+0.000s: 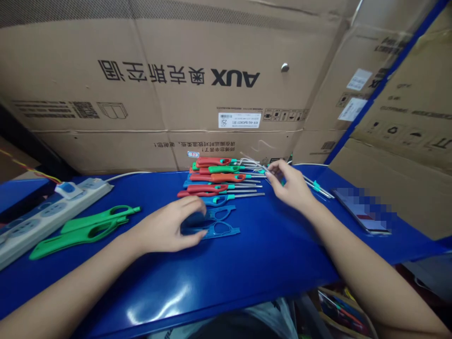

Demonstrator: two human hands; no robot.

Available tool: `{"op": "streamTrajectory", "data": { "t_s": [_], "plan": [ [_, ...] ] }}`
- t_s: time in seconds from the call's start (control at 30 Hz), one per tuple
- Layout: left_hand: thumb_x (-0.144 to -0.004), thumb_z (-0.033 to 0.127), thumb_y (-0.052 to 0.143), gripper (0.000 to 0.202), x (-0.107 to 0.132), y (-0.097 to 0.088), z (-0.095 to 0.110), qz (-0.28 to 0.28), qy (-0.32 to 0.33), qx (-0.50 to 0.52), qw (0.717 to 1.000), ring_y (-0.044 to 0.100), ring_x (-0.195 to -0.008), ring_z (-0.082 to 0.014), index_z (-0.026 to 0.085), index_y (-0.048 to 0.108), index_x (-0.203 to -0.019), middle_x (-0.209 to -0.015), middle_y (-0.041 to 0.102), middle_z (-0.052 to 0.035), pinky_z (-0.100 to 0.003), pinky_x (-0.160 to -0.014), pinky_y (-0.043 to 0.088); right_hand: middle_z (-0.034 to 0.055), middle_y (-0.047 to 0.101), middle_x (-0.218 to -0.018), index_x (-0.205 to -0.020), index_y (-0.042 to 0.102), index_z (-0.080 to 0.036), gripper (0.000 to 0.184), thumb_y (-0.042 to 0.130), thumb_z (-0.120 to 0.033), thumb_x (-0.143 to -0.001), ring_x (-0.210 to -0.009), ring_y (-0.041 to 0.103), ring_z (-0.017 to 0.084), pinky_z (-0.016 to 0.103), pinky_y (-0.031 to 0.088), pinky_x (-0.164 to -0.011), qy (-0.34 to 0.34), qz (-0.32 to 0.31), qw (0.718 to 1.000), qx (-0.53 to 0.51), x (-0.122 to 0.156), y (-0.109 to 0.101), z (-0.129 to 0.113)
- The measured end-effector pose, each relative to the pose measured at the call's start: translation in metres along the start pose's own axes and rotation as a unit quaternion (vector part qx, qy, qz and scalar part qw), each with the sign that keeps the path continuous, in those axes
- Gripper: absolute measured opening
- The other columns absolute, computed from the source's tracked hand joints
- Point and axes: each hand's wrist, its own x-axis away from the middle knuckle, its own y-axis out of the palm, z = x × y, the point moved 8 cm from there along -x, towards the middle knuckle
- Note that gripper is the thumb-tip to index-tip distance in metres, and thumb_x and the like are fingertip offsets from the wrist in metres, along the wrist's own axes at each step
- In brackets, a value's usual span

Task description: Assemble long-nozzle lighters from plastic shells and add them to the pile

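Observation:
My left hand (176, 223) hovers over two blue plastic lighter handle halves (221, 229), thumb and fingers curved and apart around their left ends, which it partly hides. My right hand (291, 186) is farther back on the right, thumb and fingertips pinched on a thin metal lighter tube (259, 165) that points up and left. Beside the left hand's far side lies a row of long-nosed gas lighters with red, orange, green and blue handles, among them an orange lighter (221, 178). More metal tubes with teal collars (318, 187) lie behind the right hand, partly covered.
Two green handle halves (84, 228) lie at left beside a white power strip (52, 212). A phone (363, 212), partly pixelated, rests on the blue table (212, 282) at right. Cardboard (176, 108) walls the back. Below the front edge stands a box of parts (346, 310).

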Motion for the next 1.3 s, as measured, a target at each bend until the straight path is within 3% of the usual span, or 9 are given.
{"op": "streamTrajectory", "data": {
  "t_s": [0.1,0.17,0.33,0.5,0.73,0.83,0.93,1.13,1.3],
  "plan": [
    [-0.093,0.034,0.062,0.048,0.002,-0.012,-0.003,0.171,-0.044,0.024,0.984,0.057,-0.123,-0.024,0.021,0.043,-0.136,-0.134,0.058,-0.0104,-0.039,-0.107,0.048,0.0053,0.066,-0.09,-0.1,0.056,-0.022,0.008,0.055,-0.027,-0.095,-0.076,0.062,0.018,0.03,0.049,-0.069,-0.065,-0.065,0.995,-0.022,0.013,0.02,-0.033],
    [-0.092,0.035,0.066,0.06,0.004,-0.007,-0.002,0.208,-0.06,0.051,0.975,0.058,-0.124,-0.023,0.022,0.036,-0.142,-0.136,0.057,-0.0106,-0.039,-0.108,0.048,0.0056,0.067,-0.093,-0.102,0.057,-0.021,0.008,0.055,-0.026,-0.096,-0.078,0.063,0.017,0.03,0.05,-0.071,-0.108,-0.101,0.988,-0.041,0.021,0.029,-0.05],
    [-0.092,0.031,0.067,0.065,0.004,0.011,0.007,0.163,-0.041,0.064,0.984,0.067,-0.109,-0.0176,0.025,0.034,-0.146,-0.116,0.067,-0.0038,-0.034,-0.1,0.054,0.005,0.068,-0.093,-0.102,0.058,-0.02,0.009,0.055,-0.026,-0.097,-0.08,0.064,0.017,0.029,0.051,-0.072,-0.175,-0.162,0.968,-0.078,0.031,0.04,-0.065],
    [-0.096,0.02,0.059,0.053,0.005,0.018,0.015,0.139,-0.001,0.079,0.987,0.07,-0.088,-0.0105,0.028,0.041,-0.144,-0.099,0.07,0.0026,-0.023,-0.085,0.057,0.0063,0.069,-0.1,-0.106,0.059,-0.02,0.012,0.055,-0.026,-0.098,-0.087,0.066,0.018,0.031,0.053,-0.077,-0.165,-0.197,0.963,-0.086,0.03,0.045,-0.058],
    [-0.093,0.014,0.063,0.034,0.011,-0.005,0.023,0.242,0.023,0.079,0.967,0.067,-0.073,-0.0075,0.019,0.059,-0.126,-0.088,0.071,0.0021,-0.016,-0.074,0.055,0.0067,0.07,-0.104,-0.11,0.063,-0.019,0.017,0.05,-0.023,-0.101,-0.095,0.065,0.017,0.031,0.051,-0.086,-0.157,-0.288,0.933,-0.152,0.037,0.058,-0.06],
    [-0.094,0.015,0.064,0.017,0.011,-0.013,0.023,0.263,0.021,0.068,0.962,0.069,-0.079,-0.0097,0.017,0.068,-0.11,-0.094,0.074,-0.001,-0.018,-0.077,0.054,0.0072,0.071,-0.103,-0.11,0.066,-0.018,0.019,0.051,-0.023,-0.101,-0.093,0.065,0.016,0.03,0.051,-0.086,-0.155,-0.327,0.913,-0.19,0.041,0.062,-0.065],
    [-0.096,0.02,0.062,0.012,0.005,-0.01,0.015,0.227,0.008,0.091,0.97,0.071,-0.085,-0.0125,0.017,0.072,-0.102,-0.097,0.076,-0.0028,-0.02,-0.08,0.054,0.0065,0.072,-0.094,-0.105,0.07,-0.016,0.019,0.053,-0.022,-0.1,-0.084,0.065,0.015,0.028,0.051,-0.079,-0.138,-0.358,0.893,-0.235,0.044,0.063,-0.069],
    [-0.099,0.025,0.057,0.021,-0.006,0.017,-0.005,0.04,-0.002,0.151,0.988,0.072,-0.087,-0.0158,0.019,0.074,-0.109,-0.1,0.077,-0.005,-0.025,-0.079,0.056,0.0075,0.075,-0.098,-0.104,0.072,-0.015,0.019,0.06,-0.027,-0.096,-0.084,0.067,0.015,0.027,0.052,-0.076,-0.106,-0.385,0.882,-0.251,0.045,0.064,-0.065],
    [-0.099,0.026,0.056,0.024,-0.006,0.016,-0.007,0.004,-0.005,0.124,0.992,0.071,-0.089,-0.0176,0.018,0.074,-0.113,-0.103,0.074,-0.0075,-0.029,-0.082,0.056,0.0067,0.074,-0.094,-0.102,0.071,-0.016,0.019,0.058,-0.028,-0.097,-0.082,0.066,0.016,0.029,0.052,-0.077,-0.109,-0.381,0.891,-0.221,0.043,0.064,-0.06]
  ]
}}
